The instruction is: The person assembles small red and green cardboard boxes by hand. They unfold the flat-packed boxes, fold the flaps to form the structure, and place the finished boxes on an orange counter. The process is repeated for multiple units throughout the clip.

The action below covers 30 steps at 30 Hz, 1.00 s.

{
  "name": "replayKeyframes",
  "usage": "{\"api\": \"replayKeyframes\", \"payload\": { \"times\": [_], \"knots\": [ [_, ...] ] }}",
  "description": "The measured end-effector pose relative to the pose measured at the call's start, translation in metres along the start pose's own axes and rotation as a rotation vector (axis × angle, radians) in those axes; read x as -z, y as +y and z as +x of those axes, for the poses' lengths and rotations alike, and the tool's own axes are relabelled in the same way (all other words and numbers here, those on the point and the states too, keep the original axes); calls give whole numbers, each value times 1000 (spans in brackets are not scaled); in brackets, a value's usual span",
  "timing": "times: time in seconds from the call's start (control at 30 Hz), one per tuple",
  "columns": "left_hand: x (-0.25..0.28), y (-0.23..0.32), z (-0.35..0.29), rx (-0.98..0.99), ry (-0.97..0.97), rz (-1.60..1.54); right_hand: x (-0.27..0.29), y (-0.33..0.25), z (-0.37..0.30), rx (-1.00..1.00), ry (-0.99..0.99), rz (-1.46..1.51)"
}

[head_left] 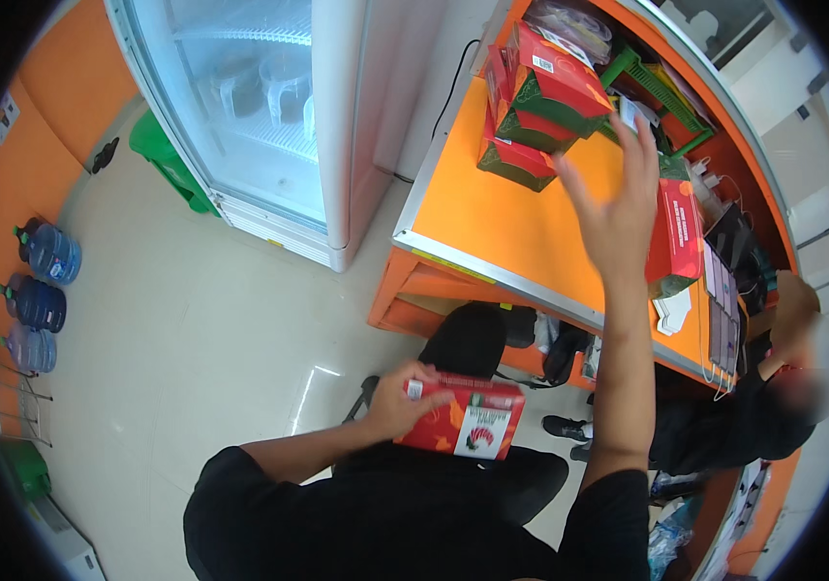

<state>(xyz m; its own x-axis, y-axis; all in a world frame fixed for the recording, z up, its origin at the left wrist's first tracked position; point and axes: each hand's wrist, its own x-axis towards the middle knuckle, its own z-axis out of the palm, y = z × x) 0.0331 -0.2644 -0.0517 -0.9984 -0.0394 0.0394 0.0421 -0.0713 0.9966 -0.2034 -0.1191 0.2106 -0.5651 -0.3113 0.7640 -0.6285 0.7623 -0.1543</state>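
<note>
My left hand grips the end of a red cardboard box with a white picture panel, which rests on my lap. My right hand is raised over the orange counter, its fingers spread and nothing in them. Just beyond its fingertips stands a stack of red and green boxes of similar colouring. Whether the fingers touch the stack, I cannot tell. To the right of my right hand lies another red box, and a white paper piece is below it.
A glass-door fridge holding clear jugs stands left of the counter. Green baskets sit at the counter's back. Water bottles line the far left wall. A person in black is at the right. Cables hang over the counter's edge.
</note>
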Motion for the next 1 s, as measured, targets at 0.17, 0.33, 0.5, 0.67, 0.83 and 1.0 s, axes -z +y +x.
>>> {"api": "replayKeyframes", "payload": {
  "times": [0.17,0.33,0.5,0.67,0.83,1.0],
  "knots": [
    [68,93,62,-67,27,-141,-63,20,58,-86,45,-274],
    [101,160,123,-104,62,-99,-79,21,63,-236,-33,-196],
    [109,177,185,82,-58,-292,-73,17,63,-222,-10,-162],
    [98,180,223,114,-92,-157,-44,30,64,-179,49,-22],
    [91,174,247,119,-81,71,31,14,48,-136,91,184],
    [85,184,241,-399,321,289,87,6,-20,21,29,210]
  ]
}}
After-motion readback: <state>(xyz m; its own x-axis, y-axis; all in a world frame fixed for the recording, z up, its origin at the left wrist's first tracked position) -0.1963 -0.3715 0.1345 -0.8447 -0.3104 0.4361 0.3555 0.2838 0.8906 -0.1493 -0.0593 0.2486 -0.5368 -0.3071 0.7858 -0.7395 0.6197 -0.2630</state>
